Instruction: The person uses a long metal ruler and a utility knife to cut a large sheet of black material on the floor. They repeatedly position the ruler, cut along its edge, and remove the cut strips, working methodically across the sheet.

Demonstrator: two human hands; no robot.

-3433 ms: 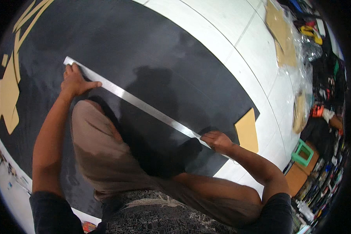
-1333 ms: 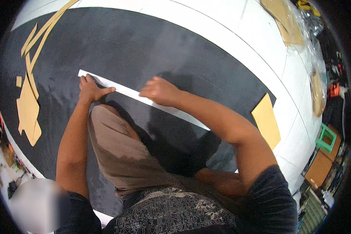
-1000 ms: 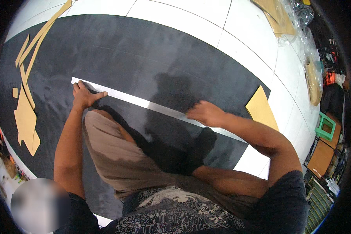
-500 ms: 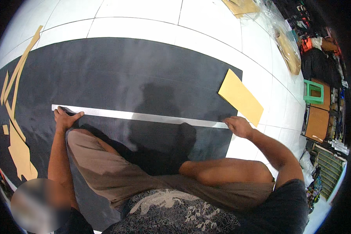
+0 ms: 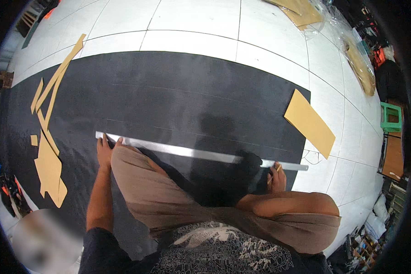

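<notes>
"What's furthest left on the black sheet (image 5: pixel 146 100)?"

"Tan strips (image 5: pixel 61 71), crossing one another near the left edge. The tip of one pokes past the far edge onto the white tiles (image 5: pixel 192 43). Nearer the person come a small tan square (image 5: pixel 34 140) and, just beside the strips, a big irregular tan piece (image 5: pixel 49 171)."

"And the left hand (image 5: pixel 105 153)?"

"Next along. Its fingers and thumb are spread, pressing on the left end of the metal ruler (image 5: pixel 201 154) rather than closed round it."

"Where does the ruler go from there?"

"Flat across the sheet in front of the bent legs (image 5: pixel 278 205), slanting a little toward the person as it runs right. Its right end sticks out slightly past the sheet's right edge."

"What's the right hand (image 5: pixel 276 180) doing?"

"It's by that end, on the ruler's near side, fingers curled around a thin yellowish stick (image 5: pixel 279 169). The fingertips are at the ruler; I can't tell whether the stick's tip touches anything."

"Anything further right?"

"A tan four-sided piece (image 5: pixel 309 123) straddling the right edge, close to the far right corner. Beyond it on the floor, a tan bundle in clear plastic (image 5: pixel 357 64), then a green stool (image 5: pixel 384 118)."
</notes>
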